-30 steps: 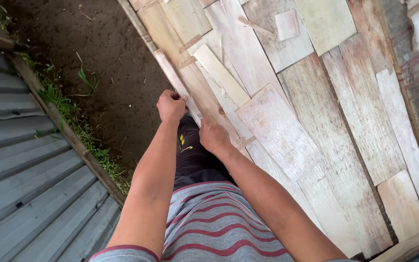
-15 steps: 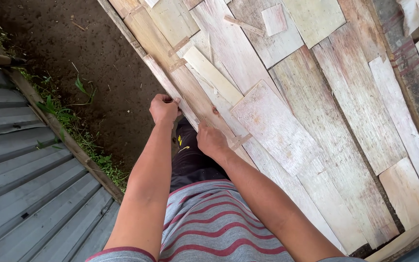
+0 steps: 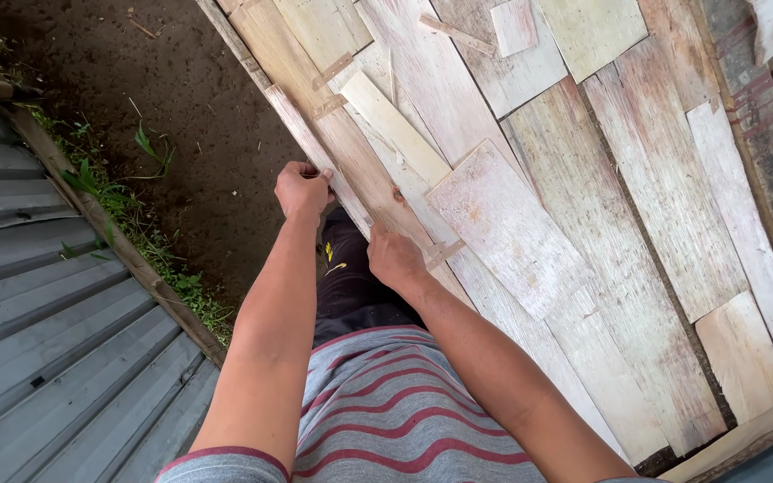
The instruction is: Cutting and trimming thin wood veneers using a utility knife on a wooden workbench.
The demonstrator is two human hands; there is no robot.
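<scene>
My left hand [image 3: 302,190] grips the near edge of a long narrow pale wood strip [image 3: 301,132] that runs along the side of a big stack of thin veneer sheets. My right hand [image 3: 394,258] is closed on the same strip's edge lower down, close to my body. Both forearms reach out from a grey and red striped shirt [image 3: 386,411]. A short pale sheet [image 3: 506,227] lies loose on top of the stack, just right of my right hand.
The veneer stack [image 3: 619,206] fills the right side, with small offcuts [image 3: 513,25] on top. Bare dark soil [image 3: 181,98] lies to the left, edged by weeds [image 3: 127,224] and corrugated grey metal roofing [image 3: 38,313]. A brick edge [image 3: 762,116] borders the far right.
Both hands have slid further along the strip's edge, away from my body, the left hand leading. The view has shifted slightly with them.
</scene>
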